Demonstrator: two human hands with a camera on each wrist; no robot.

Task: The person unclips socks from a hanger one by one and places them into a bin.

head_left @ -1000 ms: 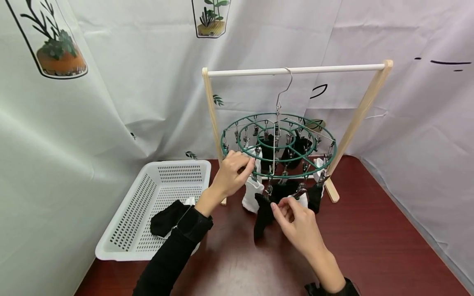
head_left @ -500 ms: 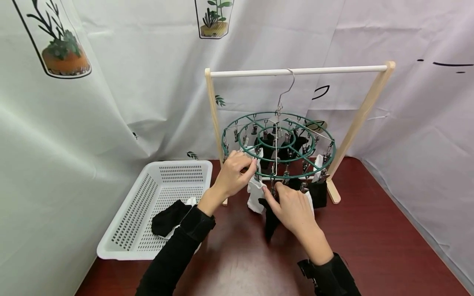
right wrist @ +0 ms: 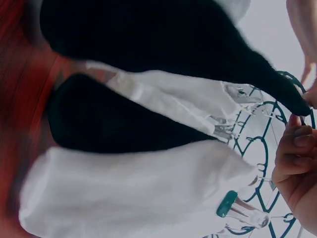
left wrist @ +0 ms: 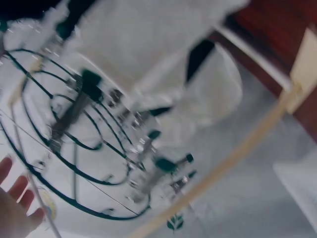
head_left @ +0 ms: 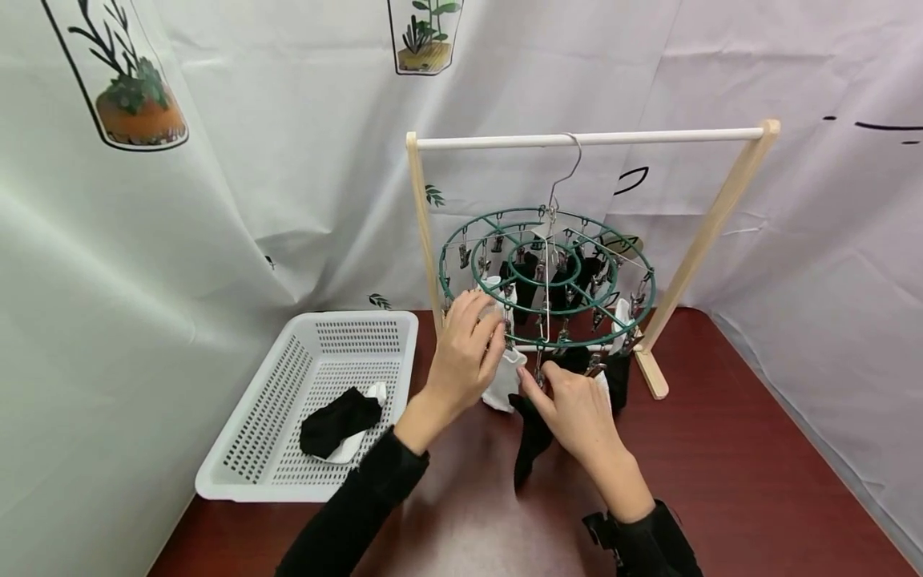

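A round green sock hanger point(head_left: 653, 280) with metal clips hangs in front of me, with black and white socks clipped on it. My right hand point(head_left: 580, 409) pinches the top end of a black sock point(head_left: 532, 441) at the hanger's near side; in the right wrist view the sock's end point(right wrist: 297, 104) lies between thumb and fingers. My left hand point(head_left: 469, 353) is beside the hanger's near left rim, with its fingers loosely extended; in the left wrist view its fingers point(left wrist: 19, 187) are spread and hold nothing. A white sock point(head_left: 502, 386) hangs between the hands.
The hanger's hook point(head_left: 570, 168) sits over the white rod point(head_left: 497, 143) of a wooden-legged stand point(head_left: 724, 204). To the left, a white plastic basket point(head_left: 216, 449) holds a black sock point(head_left: 339, 421) and something white. All stand on a dark red table point(head_left: 735, 449).
My left hand has loosened from a pinch at the hanger's rim, its fingers now opened out. My right hand has moved up and left, to the black sock's top end under the hanger.
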